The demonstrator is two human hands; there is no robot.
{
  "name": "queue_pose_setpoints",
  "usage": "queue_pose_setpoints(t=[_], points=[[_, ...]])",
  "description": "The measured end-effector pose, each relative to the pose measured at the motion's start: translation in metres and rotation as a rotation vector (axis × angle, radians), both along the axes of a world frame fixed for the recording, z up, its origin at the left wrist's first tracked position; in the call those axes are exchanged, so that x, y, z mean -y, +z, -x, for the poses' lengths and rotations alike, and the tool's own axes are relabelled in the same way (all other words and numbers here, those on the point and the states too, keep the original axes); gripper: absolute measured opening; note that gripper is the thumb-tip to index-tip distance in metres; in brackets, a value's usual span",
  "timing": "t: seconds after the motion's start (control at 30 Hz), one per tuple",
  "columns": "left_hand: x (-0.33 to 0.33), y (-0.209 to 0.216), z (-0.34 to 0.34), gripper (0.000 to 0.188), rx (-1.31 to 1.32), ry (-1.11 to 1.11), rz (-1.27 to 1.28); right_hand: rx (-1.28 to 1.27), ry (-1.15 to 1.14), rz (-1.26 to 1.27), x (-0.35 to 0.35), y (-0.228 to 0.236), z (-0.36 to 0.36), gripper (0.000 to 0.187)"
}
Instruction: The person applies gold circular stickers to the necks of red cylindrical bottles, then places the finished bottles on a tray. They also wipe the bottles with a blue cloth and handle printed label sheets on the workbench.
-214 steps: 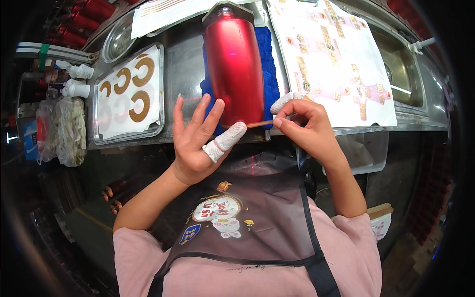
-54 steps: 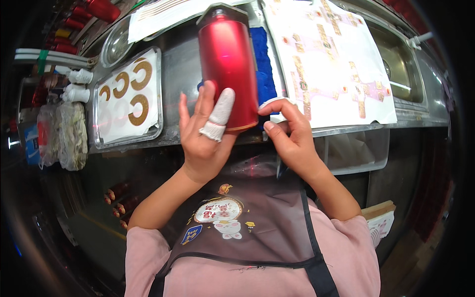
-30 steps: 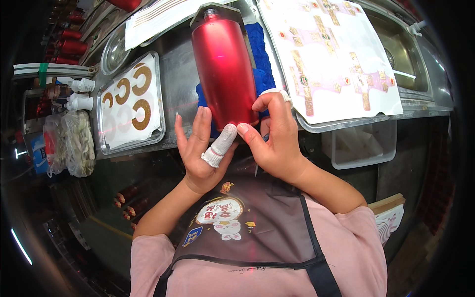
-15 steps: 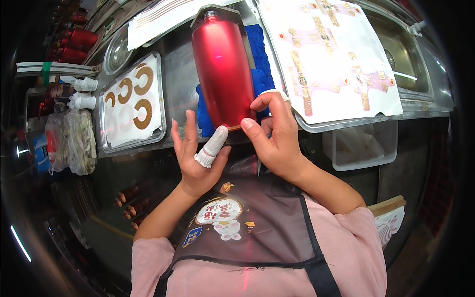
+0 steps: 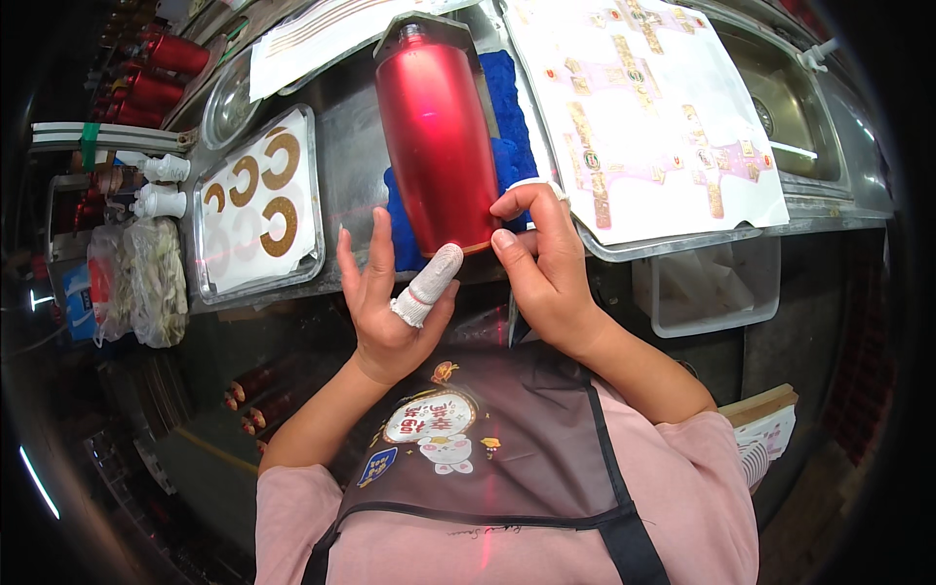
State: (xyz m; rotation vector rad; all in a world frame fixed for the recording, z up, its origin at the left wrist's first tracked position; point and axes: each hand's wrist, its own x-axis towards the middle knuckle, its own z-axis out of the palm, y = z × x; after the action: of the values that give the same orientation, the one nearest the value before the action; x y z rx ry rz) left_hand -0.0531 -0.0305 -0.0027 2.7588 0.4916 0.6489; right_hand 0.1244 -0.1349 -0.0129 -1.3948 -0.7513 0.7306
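A glossy red bottle [image 5: 436, 146] lies on a blue towel [image 5: 510, 93], its metal neck pointing away from me and its base nearest me. A thin gold-orange strip [image 5: 476, 248] shows along the base rim. My left hand [image 5: 395, 302] has its fingers spread; the index finger wears a white fabric finger cover [image 5: 429, 283], and its tip meets the left part of the base rim. With thumb and bent index finger, my right hand [image 5: 548, 263] pinches the bottle's right base edge. A white wrap sits on one of its fingers. The bottle's underside is hidden.
Left stands a tray [image 5: 314, 210] with brown-gold C-shaped pieces on white paper. To the right, a tray holds a sheet [image 5: 673, 127] of pink-and-gold decals, beside a metal sink [image 5: 780, 97]. A clear plastic bin [image 5: 712, 292] is below. More red bottles [image 5: 151, 88] stand far left.
My left index fingertip has slid slightly right along the base rim. The right thumb has shifted a little right and up, and more of the gold-orange strip shows.
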Motion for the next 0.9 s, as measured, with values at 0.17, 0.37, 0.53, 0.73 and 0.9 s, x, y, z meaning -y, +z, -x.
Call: queue_pose_setpoints(t=[0.17,0.37,0.53,0.73,0.9], points=[[0.001,0.0,0.0,0.051,0.0,0.007,-0.004,0.137,-0.029,0.016,-0.002,0.004,0.005,0.025],[0.0,0.011,-0.011,0.046,-0.013,-0.008,-0.081,0.182,-0.034,-0.013,-0.004,0.002,0.003,0.026],[-0.003,0.023,-0.022,0.045,-0.055,-0.022,-0.178,-0.036,0.012,-0.007,0.003,-0.005,-0.001,0.022],[-0.001,0.027,-0.045,0.025,-0.039,-0.051,-0.251,-0.148,0.009,0.009,0.017,-0.006,-0.012,0.023],[0.004,0.029,-0.045,0.036,-0.028,-0.032,-0.183,0.102,-0.081,0.047,0.027,0.0,-0.015,0.021]])
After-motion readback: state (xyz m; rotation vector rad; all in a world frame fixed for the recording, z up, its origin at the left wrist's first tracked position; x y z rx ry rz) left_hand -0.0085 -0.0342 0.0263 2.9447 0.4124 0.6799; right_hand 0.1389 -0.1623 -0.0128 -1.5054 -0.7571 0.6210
